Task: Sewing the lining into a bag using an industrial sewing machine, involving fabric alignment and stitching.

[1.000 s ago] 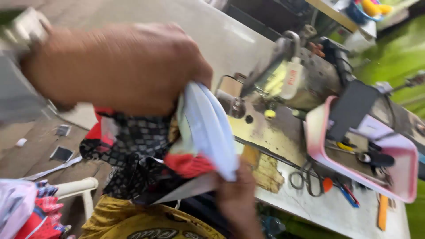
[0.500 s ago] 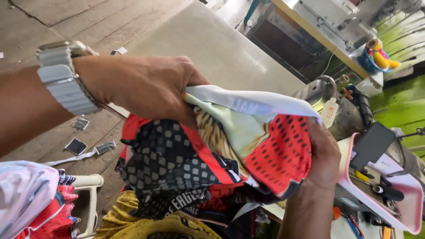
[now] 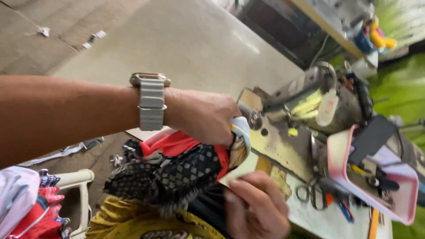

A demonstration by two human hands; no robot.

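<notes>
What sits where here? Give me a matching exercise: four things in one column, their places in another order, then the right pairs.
Things:
1. watch
2. scissors
3. pink tray
4. patterned cloth

Places:
A. at the right edge of the sewing table
B. gripped by the left hand
C. on the left wrist
D. flat on the table, just left of the tray

Pairs: 1-C, 2-D, 3-A, 4-B

A bunched garment (image 3: 177, 170) of black dotted fabric with red trim and a white edge, held crumpled above a sewing bench (image 3: 323, 221).
</notes>
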